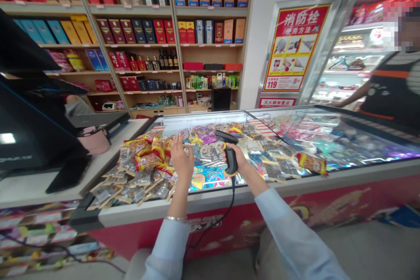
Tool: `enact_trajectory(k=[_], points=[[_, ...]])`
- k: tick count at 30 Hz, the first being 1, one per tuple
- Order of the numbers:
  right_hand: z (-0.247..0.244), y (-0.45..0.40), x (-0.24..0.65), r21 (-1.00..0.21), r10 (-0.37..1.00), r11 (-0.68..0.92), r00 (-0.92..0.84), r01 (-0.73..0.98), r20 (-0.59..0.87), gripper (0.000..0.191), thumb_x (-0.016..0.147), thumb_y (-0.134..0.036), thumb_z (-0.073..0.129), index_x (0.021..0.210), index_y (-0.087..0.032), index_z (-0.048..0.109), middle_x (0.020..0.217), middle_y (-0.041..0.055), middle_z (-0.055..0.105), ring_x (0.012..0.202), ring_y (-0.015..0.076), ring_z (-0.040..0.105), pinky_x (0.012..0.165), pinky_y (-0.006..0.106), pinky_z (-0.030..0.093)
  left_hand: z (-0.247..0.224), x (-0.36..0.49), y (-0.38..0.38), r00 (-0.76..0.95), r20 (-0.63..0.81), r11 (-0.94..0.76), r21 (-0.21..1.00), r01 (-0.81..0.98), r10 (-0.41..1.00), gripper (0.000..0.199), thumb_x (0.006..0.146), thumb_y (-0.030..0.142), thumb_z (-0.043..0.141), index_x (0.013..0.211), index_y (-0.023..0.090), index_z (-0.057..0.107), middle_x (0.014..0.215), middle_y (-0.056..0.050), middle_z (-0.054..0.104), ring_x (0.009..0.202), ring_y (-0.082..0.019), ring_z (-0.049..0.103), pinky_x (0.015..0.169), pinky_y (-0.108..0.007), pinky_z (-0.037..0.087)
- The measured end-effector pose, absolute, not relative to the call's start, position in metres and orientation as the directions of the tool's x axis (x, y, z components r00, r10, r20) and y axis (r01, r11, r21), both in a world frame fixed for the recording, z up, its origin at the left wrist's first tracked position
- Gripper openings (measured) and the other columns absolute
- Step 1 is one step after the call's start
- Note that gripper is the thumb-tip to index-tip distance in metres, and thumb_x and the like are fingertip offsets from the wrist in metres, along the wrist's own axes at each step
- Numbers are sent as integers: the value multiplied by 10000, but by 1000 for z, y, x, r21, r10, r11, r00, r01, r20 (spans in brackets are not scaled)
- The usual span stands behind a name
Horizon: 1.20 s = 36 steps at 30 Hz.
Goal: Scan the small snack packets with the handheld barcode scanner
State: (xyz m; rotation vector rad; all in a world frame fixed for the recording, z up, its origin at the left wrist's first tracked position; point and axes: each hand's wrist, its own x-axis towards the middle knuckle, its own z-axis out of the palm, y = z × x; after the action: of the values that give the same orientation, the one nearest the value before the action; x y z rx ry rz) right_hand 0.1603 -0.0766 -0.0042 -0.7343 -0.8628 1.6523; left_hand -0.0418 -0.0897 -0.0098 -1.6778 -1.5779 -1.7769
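Observation:
My right hand (236, 157) grips the handle of a black and yellow barcode scanner (230, 161), its head pointing left and its cable hanging down in front of the freezer. To its left, my left hand (182, 157) is raised over the glass top beside a heap of snack packets; its fingers point away from me, and whether something small is between them is hidden. Red and yellow snack bags (147, 161) lie left of that hand. Clear packets with sticks (138, 186) are spread in front of them. One more red and yellow bag (311, 164) lies far right on the glass.
A white-edged chest freezer (282, 183) spans the front. On the left counter stand a black monitor (36, 127) and a pink container (94, 140). A person in a dark apron (389, 87) stands at the far right. Shelves of boxes (141, 46) line the back wall.

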Motion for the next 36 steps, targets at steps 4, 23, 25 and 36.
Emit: enact_trajectory(k=[4, 23, 25, 36], points=[[2, -82, 208, -852, 990, -99, -138, -513, -33, 187, 720, -358, 616, 719, -171, 605, 481, -18, 559, 367, 96, 488, 354, 194, 406, -12, 11, -87, -273, 791, -492, 569, 659, 548, 420, 869, 211, 447, 1284, 169, 500, 1414, -151, 465, 1347, -242, 389, 1126, -437, 299], [-9, -96, 395, -846, 978, -32, 157, -532, -136, 194, 703, -371, 645, 746, -199, 568, 488, -42, 540, 351, 100, 467, 317, 205, 392, -22, 182, -71, -168, 567, -575, 818, 3, 806, 378, 788, 185, 569, 1160, 235, 607, 1364, -78, 534, 1329, -247, 416, 1162, -427, 219], [-16, -95, 405, -850, 975, -19, 177, -527, -131, 198, 700, -370, 651, 759, -198, 577, 495, -39, 549, 359, 99, 475, 321, 200, 394, -30, 195, -71, -141, 540, -549, 835, -36, 830, 374, 781, 191, 591, 1151, 237, 616, 1355, -81, 541, 1326, -252, 419, 1163, -433, 214], [-54, -91, 430, -831, 966, 13, 222, -556, -133, 193, 690, -349, 668, 752, -177, 604, 493, -18, 563, 371, 100, 487, 328, 193, 404, -61, 219, -64, 297, 484, -515, 856, 34, 824, 580, 773, 361, 665, 1312, 236, 494, 1383, -118, 510, 1287, -270, 472, 1115, -462, 310]])
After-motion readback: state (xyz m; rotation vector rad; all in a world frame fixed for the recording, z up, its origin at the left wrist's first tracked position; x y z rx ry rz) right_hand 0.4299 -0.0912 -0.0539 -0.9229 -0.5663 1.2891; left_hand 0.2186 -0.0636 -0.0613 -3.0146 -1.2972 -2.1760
